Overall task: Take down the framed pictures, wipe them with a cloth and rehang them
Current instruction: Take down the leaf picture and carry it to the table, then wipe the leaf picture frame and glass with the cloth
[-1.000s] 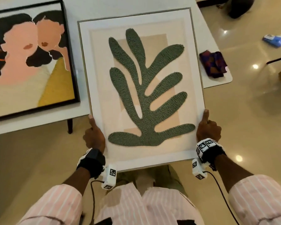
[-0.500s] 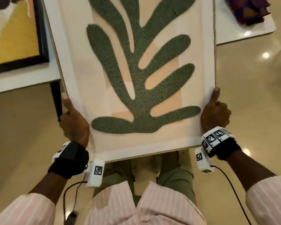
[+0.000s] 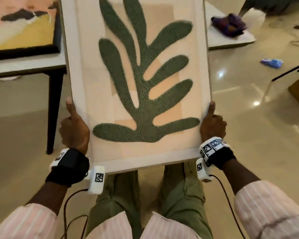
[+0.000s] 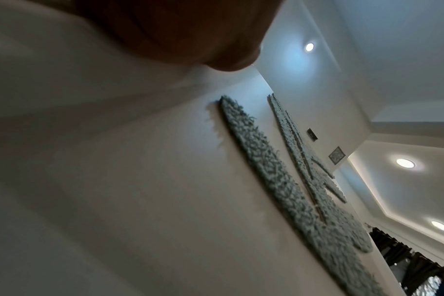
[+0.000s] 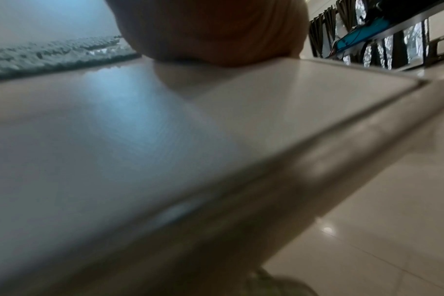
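While you carry the large pale-framed picture with the tufted green leaf shape (image 3: 141,80) in front of you, both hands grip its lower side edges: your left hand (image 3: 74,130) has its thumb laid up along the left rail and your right hand (image 3: 213,126) mirrors it on the right, with the fingers wrapped behind the frame where you cannot see them. The picture is clear of the white worktop (image 3: 28,63), tilted with its far end raised, its near edge over your green-trousered legs.

Your hold sits low on a tall frame, so most of the weight hangs beyond your hands. I judge the far end could dip or swing, and if you turn left it could clip the black-framed picture with yellow and pink shapes (image 3: 24,30) lying on the worktop just beside it, or catch the worktop edge. The right wrist view shows a glossy face under your thumb; a thumb pressed on that surface could slide or leave a smear on what you are meant to rehang clean. The cables trailing from your wrist units hang near your legs and could snag as you walk. The crumpled purple patterned cloth (image 3: 229,27) lies on the worktop's far right corner.

No brand or readable writing shows; only black-and-white square markers on the wrist units.
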